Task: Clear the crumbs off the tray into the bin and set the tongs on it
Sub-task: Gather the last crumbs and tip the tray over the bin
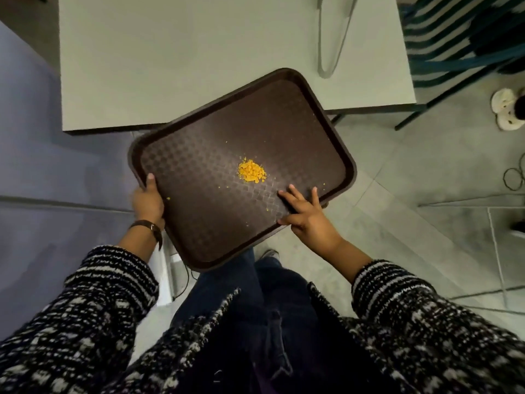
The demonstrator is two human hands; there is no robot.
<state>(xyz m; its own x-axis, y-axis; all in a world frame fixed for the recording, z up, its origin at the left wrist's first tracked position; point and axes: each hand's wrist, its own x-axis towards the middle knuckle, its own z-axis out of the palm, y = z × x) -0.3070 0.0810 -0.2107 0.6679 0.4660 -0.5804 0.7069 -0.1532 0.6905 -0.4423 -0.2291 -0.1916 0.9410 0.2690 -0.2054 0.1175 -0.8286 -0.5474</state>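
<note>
A dark brown tray [199, 177] is held in the air in front of me, partly over the near edge of the table. A small heap of yellow crumbs [251, 171] lies near its middle, with a few stray bits around it. My left hand [147, 201] grips the tray's left rim, thumb on top. My right hand [305, 216] holds the near right rim with its fingers spread on the tray's surface. Metal tongs [331, 38] lie on the table at the far right. No bin is in view.
The pale table [170, 66] fills the upper middle. A striped chair [466, 41] stands to the right of it. A white object [507, 112] and thin cables [514, 179] lie on the tiled floor at the right. My legs are below the tray.
</note>
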